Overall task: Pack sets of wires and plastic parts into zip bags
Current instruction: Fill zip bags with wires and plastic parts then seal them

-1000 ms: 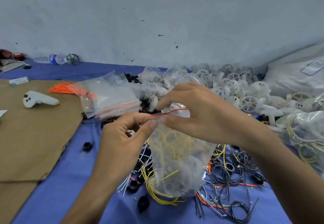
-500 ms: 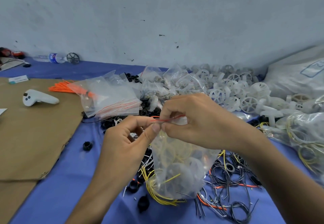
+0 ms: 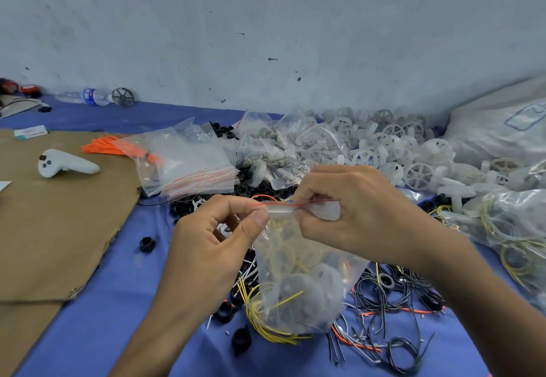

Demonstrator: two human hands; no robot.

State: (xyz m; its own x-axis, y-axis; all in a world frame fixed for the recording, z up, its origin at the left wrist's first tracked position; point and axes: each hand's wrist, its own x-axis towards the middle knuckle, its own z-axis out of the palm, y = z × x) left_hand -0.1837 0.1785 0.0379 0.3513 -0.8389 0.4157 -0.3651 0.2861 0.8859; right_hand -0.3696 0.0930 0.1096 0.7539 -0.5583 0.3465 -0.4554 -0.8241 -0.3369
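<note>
Centre frame: a person's left hand (image 3: pixel 212 237) and right hand (image 3: pixel 348 208) each pinch the red-lined top edge of a clear zip bag (image 3: pixel 301 273) between thumb and forefinger, the two grips close together along the seal. The bag hangs below them, with white plastic wheels and looped yellow wire visible through the film. Its bottom reaches a bundle of yellow wires (image 3: pixel 266 325) on the blue cloth (image 3: pixel 118 302); whether it rests there cannot be told.

A tangle of black wires (image 3: pixel 393 311) crowds the lower right, and a heap of white plastic wheels (image 3: pixel 407 158) fills the upper right. At left lies a cardboard sheet (image 3: pixel 59 223) carrying a white controller (image 3: pixel 63 165). A stack of empty zip bags (image 3: pixel 189 167) overlaps its right edge. Bare cloth lies between that edge and the left forearm, where a black ring (image 3: pixel 146 244) sits.
</note>
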